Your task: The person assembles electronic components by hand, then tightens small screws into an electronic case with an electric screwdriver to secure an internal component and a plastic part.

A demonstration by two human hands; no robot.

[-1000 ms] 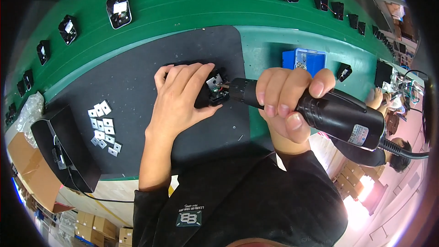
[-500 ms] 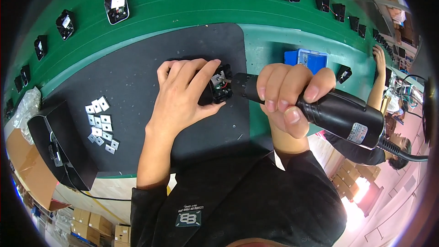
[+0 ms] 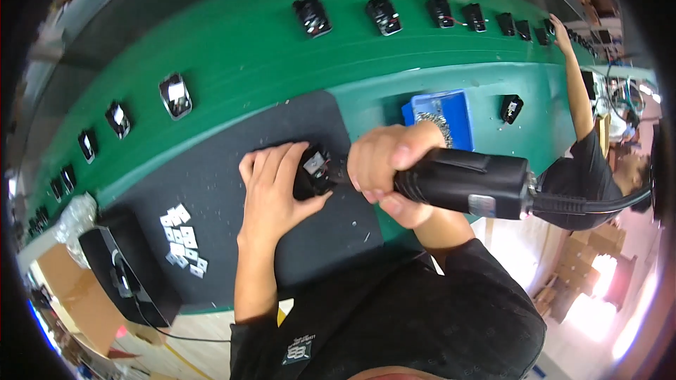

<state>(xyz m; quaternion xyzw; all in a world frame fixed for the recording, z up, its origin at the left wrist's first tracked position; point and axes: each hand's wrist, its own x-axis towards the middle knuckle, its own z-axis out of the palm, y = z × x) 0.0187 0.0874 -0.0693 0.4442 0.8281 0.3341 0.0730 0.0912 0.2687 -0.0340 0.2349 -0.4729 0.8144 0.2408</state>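
Note:
My left hand [image 3: 271, 190] is closed around a small black plastic housing [image 3: 308, 184] and steadies it on the dark mat. The housing lies with its open side to the right, showing a pale metal part and a bit of red wire. In my right hand [image 3: 391, 169] is a black corded electric screwdriver [image 3: 468, 179], held level with its nose pointing left into that open side. Where exactly the bit touches cannot be made out. Left of my left arm lies a loose group of small silvery square plates [image 3: 184, 236], several with a dark centre hole.
A blue bin [image 3: 461, 123] of screws stands beyond my right hand, with another black housing [image 3: 512, 108] right of it. Several housings [image 3: 175, 95] line the green belt. A black box [image 3: 134, 274] sits at the left. At the right, a co-worker's hand [image 3: 560, 32] reaches to the belt.
The whole view has shifted and tilted. My right hand, with the screwdriver, has come closer to the housing. The co-worker's hand has reached farther up along the belt.

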